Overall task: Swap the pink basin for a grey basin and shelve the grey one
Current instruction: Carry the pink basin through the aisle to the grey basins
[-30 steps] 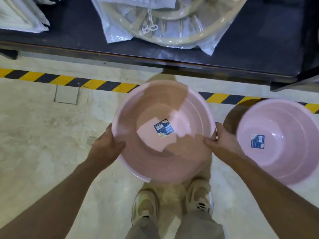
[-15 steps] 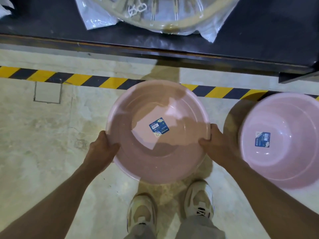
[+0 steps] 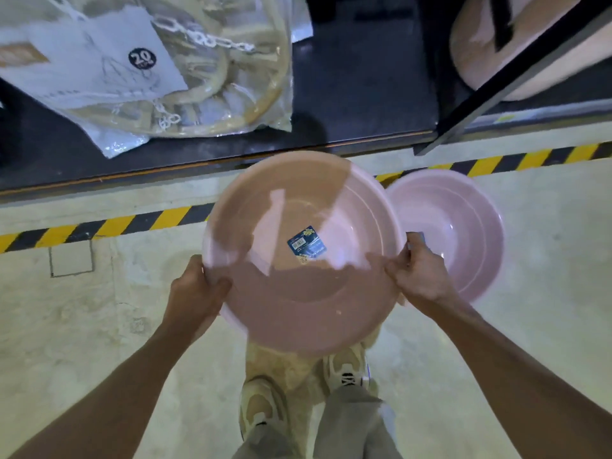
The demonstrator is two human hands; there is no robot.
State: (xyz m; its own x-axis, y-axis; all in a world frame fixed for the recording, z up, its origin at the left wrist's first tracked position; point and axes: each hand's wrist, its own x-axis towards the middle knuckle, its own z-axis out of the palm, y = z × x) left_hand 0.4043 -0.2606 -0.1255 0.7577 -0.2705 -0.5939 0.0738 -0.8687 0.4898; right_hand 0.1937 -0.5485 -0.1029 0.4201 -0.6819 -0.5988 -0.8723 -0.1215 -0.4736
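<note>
Pale, mottled concrete floor crossed by a yellow-and-black hazard stripe, fronting a low black shelf bearing a clear plastic bag of beige ringed goods with white chain. Held level above beige sneakers: a round pink plastic basin with a blue sticker inside. Left hand closed on the near-left rim, thumb inside; right hand closed on the right rim likewise. Second pink plastic basin on the floor just to the right, partly hidden.
</note>
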